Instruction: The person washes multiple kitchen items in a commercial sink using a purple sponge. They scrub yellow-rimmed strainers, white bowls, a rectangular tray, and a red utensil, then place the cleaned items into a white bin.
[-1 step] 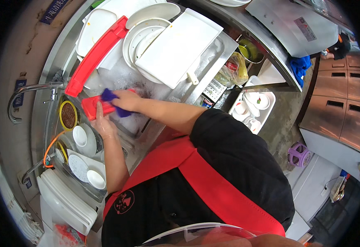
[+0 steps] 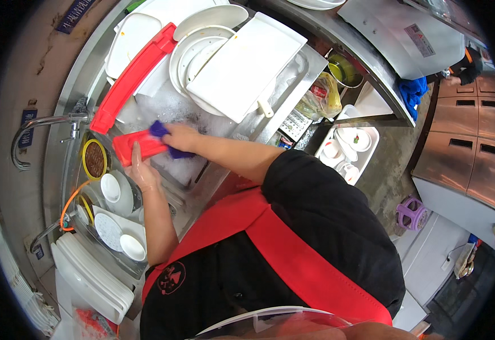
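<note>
My left hand (image 2: 141, 171) grips the near-left end of a red tray (image 2: 126, 146), thumb lying on top. Wrapped in my right hand (image 2: 183, 139) is a purple cloth (image 2: 159, 129), pressed on the same tray; the tray's far end is hidden behind it. Both hands are over a sink of foamy water (image 2: 159, 110). Just beyond them a longer red tray (image 2: 131, 82) leans across the sink. Stacked round white plates (image 2: 179, 54) and a rectangular white tray (image 2: 247, 62) rest at the back.
A faucet (image 2: 49, 120) reaches in from the left wall. Left of my left arm, a second basin holds white bowls (image 2: 132, 247), a yellow-rimmed round container (image 2: 94, 160) and upright white trays (image 2: 91, 277). A white bin of dishes (image 2: 372, 139) stands at right, near a purple stool (image 2: 411, 213).
My right hand and the purple cloth have slid a little to the right along the red tray, baring more of its surface. My left hand keeps its hold.
</note>
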Demonstrator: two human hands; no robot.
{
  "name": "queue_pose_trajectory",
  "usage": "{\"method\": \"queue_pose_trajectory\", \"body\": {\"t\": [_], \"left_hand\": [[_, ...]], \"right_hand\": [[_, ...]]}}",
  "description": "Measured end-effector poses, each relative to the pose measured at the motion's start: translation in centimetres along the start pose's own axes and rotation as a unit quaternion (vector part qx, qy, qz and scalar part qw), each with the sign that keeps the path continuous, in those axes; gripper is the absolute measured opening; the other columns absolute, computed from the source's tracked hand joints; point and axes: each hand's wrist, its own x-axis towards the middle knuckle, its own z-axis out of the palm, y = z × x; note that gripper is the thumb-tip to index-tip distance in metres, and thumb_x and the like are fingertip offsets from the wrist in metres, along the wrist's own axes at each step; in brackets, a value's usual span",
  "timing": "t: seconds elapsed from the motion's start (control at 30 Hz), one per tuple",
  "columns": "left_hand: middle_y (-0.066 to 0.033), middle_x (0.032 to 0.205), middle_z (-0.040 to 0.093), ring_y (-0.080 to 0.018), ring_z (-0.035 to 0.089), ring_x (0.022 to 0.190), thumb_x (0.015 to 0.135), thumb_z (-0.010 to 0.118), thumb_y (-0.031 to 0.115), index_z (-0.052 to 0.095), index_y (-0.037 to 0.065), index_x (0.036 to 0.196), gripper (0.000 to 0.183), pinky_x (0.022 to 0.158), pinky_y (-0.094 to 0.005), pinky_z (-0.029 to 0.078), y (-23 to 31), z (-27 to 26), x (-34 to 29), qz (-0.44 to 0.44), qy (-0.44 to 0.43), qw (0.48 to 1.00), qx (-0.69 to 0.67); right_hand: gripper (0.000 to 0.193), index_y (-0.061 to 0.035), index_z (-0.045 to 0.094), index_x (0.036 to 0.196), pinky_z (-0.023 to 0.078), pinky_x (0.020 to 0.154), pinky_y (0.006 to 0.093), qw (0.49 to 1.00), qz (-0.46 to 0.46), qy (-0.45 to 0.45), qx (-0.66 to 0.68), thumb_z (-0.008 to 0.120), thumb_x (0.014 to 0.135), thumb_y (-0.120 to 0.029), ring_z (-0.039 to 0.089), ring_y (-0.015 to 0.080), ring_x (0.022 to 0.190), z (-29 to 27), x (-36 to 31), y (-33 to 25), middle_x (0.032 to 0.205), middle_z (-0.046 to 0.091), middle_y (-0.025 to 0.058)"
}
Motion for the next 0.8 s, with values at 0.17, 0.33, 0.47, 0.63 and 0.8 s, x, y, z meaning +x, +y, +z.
{"method": "queue_pose_trajectory", "body": {"t": [0.17,0.33,0.47,0.63,0.8], "left_hand": [[-0.0112,0.115,0.061,-0.0252,0.061,0.101,0.083,0.062,0.003,0.054,0.000,0.121,0.039,0.083,-0.0424,0.053,4.6,0.5,0.4,0.027,-0.043,0.997,-0.053],[-0.0155,0.118,0.060,-0.0278,0.059,0.109,0.084,0.057,0.010,0.054,-0.004,0.119,0.038,0.095,-0.0431,0.047,9.6,0.2,1.2,0.140,-0.018,0.989,0.038],[-0.0204,0.128,0.053,-0.0330,0.052,0.117,0.079,0.054,0.006,0.046,-0.004,0.128,0.051,0.102,-0.0461,0.041,12.7,-0.8,2.2,0.166,-0.107,0.980,-0.037],[-0.0214,0.133,0.048,-0.0368,0.046,0.124,0.071,0.055,-0.001,0.044,-0.001,0.131,0.061,0.108,-0.0510,0.033,14.1,-3.4,4.5,0.103,-0.191,0.974,-0.067],[-0.0160,0.129,0.053,-0.0319,0.049,0.122,0.064,0.062,-0.006,0.056,0.001,0.119,0.056,0.105,-0.0443,0.036,10.5,-6.3,5.0,0.028,-0.262,0.960,-0.090]], "right_hand": [[0.047,-0.0032,0.051,0.127,0.042,0.098,0.0442,0.980,0.138,-0.014,-0.140,0.053,0.086,-0.027,0.055,0.0370,0.113,0.4,2.7,8.8,0.127,0.054,0.0221],[0.049,-0.0022,0.048,0.129,0.048,0.090,0.0440,0.980,0.189,-0.013,0.067,0.056,0.083,-0.015,0.060,0.0338,0.104,-1.1,4.6,9.5,0.116,0.059,0.0199],[0.054,-0.0014,0.045,0.131,0.052,0.083,0.0439,0.890,0.208,0.001,0.406,0.057,0.079,-0.005,0.063,0.0312,0.097,-2.6,2.8,9.5,0.107,0.064,0.0182],[0.067,-0.0024,0.037,0.137,0.051,0.086,0.0405,0.910,0.177,0.041,0.371,0.059,0.074,0.003,0.058,0.0291,0.105,-1.0,3.9,12.3,0.117,0.057,0.0176],[0.068,0.0002,0.035,0.138,0.033,0.106,0.0371,0.966,0.084,0.244,0.008,0.059,0.074,-0.002,0.045,0.0318,0.124,1.1,5.8,12.2,0.133,0.046,0.0229]]}}
